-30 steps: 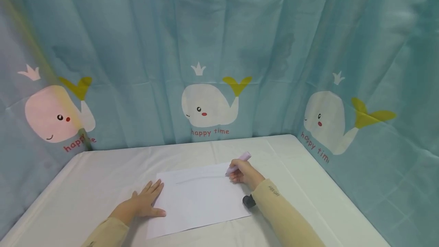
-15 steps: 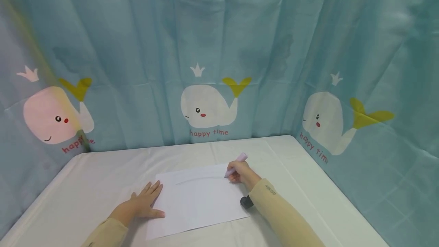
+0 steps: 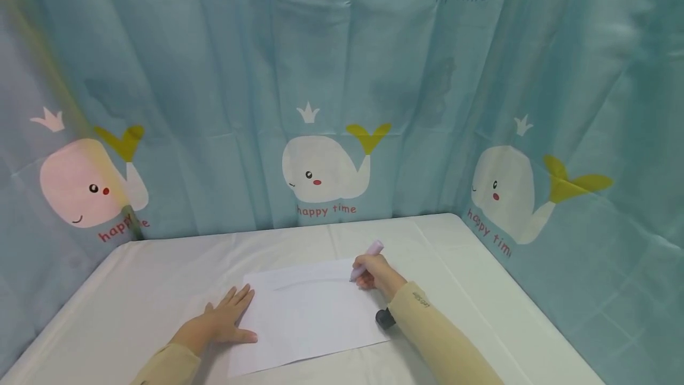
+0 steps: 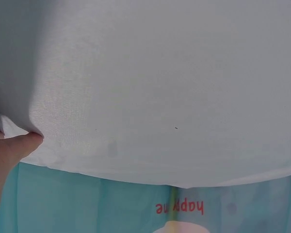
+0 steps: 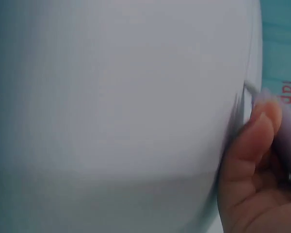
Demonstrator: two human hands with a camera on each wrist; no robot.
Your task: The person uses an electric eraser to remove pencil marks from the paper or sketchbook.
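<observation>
A sheet of white paper [image 3: 315, 319] lies on the white-covered table, with a faint curved line [image 3: 310, 283] across its upper part. My left hand [image 3: 227, 316] rests with spread fingers on the paper's left edge; part of that hand also shows at the left of the left wrist view. At the upper right of the sheet, my right hand [image 3: 374, 272] pinches a pale lilac marker [image 3: 376, 248] between thumb and fingers. The marker slants, its tip [image 5: 250, 88] pointing down at the paper surface. The right palm is partly hidden in the head view.
A small black rounded object [image 3: 383, 318] shows beside the right sleeve [image 3: 427, 322], over the paper's right edge. The white tablecloth [image 3: 160, 272] extends around the sheet. A blue-green curtain [image 3: 224, 183] printed with whales hangs behind the table and along its sides.
My right hand and the marker have shifted slightly left, and the marker stands a little steeper. The left hand stays in place on the paper. The head view has tilted slightly upward.
</observation>
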